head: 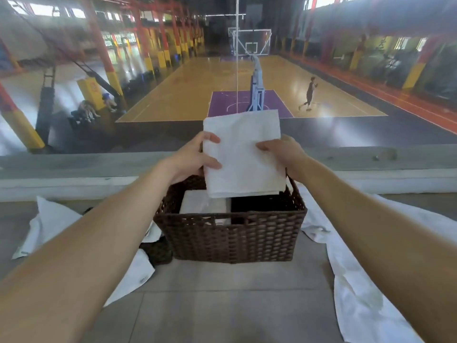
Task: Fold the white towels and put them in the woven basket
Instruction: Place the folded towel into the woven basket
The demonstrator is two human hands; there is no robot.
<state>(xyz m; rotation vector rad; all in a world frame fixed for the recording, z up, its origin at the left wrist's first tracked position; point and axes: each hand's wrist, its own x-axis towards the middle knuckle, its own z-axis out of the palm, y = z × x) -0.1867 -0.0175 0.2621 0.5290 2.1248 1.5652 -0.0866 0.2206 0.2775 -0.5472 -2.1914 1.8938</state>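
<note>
Beyond a grey ledge (371, 157) lies a wooden basketball court (197, 82) with a purple key (222, 105), a hoop stand (257, 90), and red-and-yellow pillars (108, 63).

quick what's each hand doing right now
Left hand: grips the folded towel over the basket.
Right hand: grips the same towel.

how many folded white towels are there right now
2. The held towel is gripped by the left hand and right hand above the woven basket; the stowed towel lies inside it, on its left. More could be hidden beneath.
</note>
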